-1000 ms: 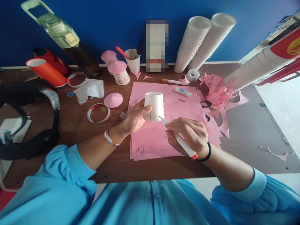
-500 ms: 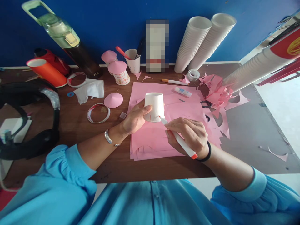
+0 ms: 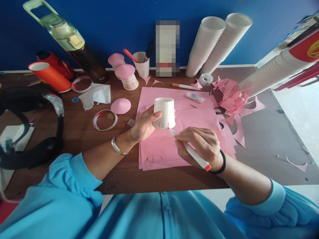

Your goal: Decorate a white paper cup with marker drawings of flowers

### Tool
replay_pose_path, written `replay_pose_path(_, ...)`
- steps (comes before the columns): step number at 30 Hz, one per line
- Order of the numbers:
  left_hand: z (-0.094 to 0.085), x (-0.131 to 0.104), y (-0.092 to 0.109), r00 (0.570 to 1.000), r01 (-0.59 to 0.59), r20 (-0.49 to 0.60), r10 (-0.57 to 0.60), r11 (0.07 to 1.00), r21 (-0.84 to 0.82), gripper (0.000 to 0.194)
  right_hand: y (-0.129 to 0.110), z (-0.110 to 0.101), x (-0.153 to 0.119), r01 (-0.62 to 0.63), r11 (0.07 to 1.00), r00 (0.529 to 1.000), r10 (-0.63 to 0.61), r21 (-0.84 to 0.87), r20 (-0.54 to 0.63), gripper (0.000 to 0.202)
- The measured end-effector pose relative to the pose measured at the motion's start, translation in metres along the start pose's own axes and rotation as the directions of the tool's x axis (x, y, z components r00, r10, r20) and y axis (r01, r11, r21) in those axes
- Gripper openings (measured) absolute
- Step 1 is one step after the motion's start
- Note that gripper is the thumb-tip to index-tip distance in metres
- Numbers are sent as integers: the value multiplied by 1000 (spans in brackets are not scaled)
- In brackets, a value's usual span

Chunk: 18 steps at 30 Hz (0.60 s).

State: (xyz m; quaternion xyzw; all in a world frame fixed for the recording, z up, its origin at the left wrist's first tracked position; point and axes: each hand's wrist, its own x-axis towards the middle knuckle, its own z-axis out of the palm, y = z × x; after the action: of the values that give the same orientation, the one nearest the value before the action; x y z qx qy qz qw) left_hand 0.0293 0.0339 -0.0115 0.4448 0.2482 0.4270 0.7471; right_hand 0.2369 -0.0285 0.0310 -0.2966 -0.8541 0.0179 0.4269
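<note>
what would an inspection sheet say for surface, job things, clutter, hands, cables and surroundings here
Surface: brown table, pink sheets lying on it
Job things: white cup, wide rim down, short red marks by that rim; white marker, tip at the rim
Clutter: pink scraps at right, white tube on sheets
Hands: left hand grips the cup; right hand grips the marker
Cables: pale cord-like strand at lower left; identity unclear
Surroundings: blue wall behind, stacked white cups before it

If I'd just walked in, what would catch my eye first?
Probably the white paper cup at the center, held by the left hand, while the right hand holds a marker at its lower edge. Beneath lie pink sheets, and two tall stacks of white cups stand behind to the right, by the blue wall.
</note>
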Motion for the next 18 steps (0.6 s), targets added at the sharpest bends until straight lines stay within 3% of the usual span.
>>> replay_pose_path(11, -2, -1, -3, 1000, -3, -30, 5, 996, 87, 67, -3, 3, -4, 3, 1000, 1000, -3, 30, 14, 20)
replay_pose_path(18, 0, 0, -1, 998, -14, -65, 15, 1000, 14, 53, 0, -5, 0, 29, 999, 997, -27, 21, -70, 22)
